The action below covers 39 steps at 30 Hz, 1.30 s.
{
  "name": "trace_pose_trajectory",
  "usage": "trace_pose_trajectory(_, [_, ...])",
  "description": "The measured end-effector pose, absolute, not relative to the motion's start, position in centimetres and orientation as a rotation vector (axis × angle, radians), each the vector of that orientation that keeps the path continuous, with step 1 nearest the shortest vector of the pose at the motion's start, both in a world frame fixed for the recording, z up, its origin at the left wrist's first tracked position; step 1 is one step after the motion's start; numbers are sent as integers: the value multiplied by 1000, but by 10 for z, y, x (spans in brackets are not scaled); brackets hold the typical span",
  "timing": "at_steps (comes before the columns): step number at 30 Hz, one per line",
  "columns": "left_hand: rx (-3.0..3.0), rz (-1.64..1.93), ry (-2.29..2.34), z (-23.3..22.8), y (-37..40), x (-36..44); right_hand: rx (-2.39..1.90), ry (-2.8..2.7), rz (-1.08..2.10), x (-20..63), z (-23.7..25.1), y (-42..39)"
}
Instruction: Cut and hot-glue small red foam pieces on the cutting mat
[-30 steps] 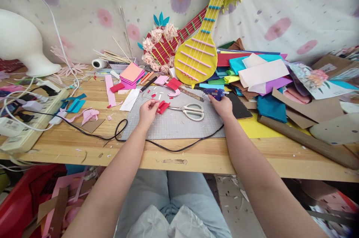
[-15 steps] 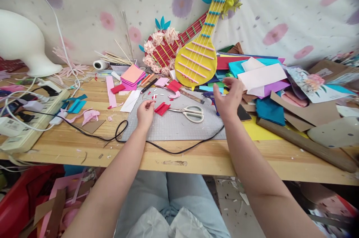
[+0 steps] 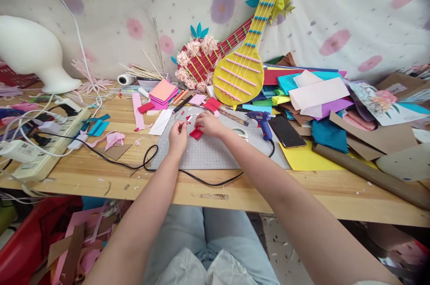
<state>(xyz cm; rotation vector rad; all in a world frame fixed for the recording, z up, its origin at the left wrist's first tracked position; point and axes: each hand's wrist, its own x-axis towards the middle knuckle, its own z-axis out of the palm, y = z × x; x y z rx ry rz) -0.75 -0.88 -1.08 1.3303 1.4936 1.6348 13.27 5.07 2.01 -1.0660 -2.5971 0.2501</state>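
Note:
My left hand point(image 3: 178, 138) is closed in a pinch above the left part of the grey cutting mat point(image 3: 215, 155); whatever sits between its fingertips is too small to make out. Just to its right, my right hand point(image 3: 208, 123) reaches in with bent fingers drawn together, and what they hold is hidden. Under the right hand lies a folded red paper piece point(image 3: 195, 134), partly covered. Small red and white scraps point(image 3: 188, 118) show between the two hands. Behind the right wrist, the scissors point(image 3: 240, 132) are mostly hidden.
A blue glue gun point(image 3: 262, 123) stands right of the hands, its black cord point(image 3: 215, 183) looping along the front. Beside it lies a phone point(image 3: 287, 131). Yellow point(image 3: 239, 74) and red paper instruments point(image 3: 201, 64) lean behind. Coloured sheets point(image 3: 319, 92) pile up at right; a power strip point(image 3: 53, 144) sits left.
My right hand has moved left from beside the glue gun to the red paper next to my left hand. It now covers part of the scissors. My left hand stays pinched.

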Motion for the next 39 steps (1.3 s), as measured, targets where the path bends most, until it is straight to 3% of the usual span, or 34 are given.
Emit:
trace_pose_trajectory(13, [1414,1445,1195,-1,-20,2,-1325,-1882,859,188,6,13])
trace_pose_trajectory(20, [1501,1230,1110,-4,-23,5,-1315,-1826,891,186,2,4])
trace_pose_trajectory(39, [1535,1191,1195,-7,-20,7,-1202,-1936,816,186,7,-5])
